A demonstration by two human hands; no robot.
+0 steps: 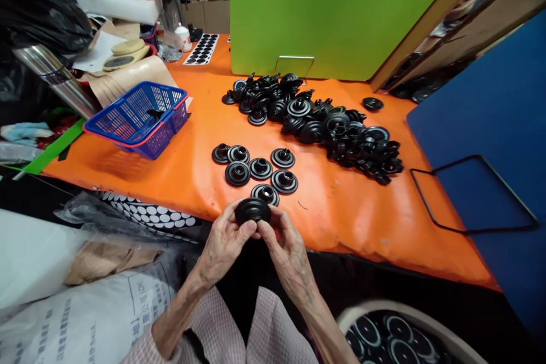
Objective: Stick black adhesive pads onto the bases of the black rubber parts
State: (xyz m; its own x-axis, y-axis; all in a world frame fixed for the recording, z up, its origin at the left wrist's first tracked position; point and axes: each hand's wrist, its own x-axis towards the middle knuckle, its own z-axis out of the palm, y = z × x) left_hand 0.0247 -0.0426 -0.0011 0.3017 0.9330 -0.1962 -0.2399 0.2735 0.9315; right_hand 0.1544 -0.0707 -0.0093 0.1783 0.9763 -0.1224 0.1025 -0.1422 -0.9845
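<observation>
Between my two hands, just above the front edge of the orange table, is a round black ridged disc part [252,211]. My left hand [228,239] grips its left side, thumb at the near edge. The fingers of my right hand [286,244] close on its right side, and both thumbs meet below it. Right beyond my hands lie several similar black discs [261,168] with raised hollow hubs, hub side up. Farther back spreads a big heap of black parts [313,125], discs and smaller black pieces mixed.
A blue basket with a red rim [170,119] stands at left on the orange table [200,102]. Green [324,11] and blue [490,142] boards rise behind and at right. One disc [372,103] lies apart. A round tub [341,313] of ringed discs sits below right.
</observation>
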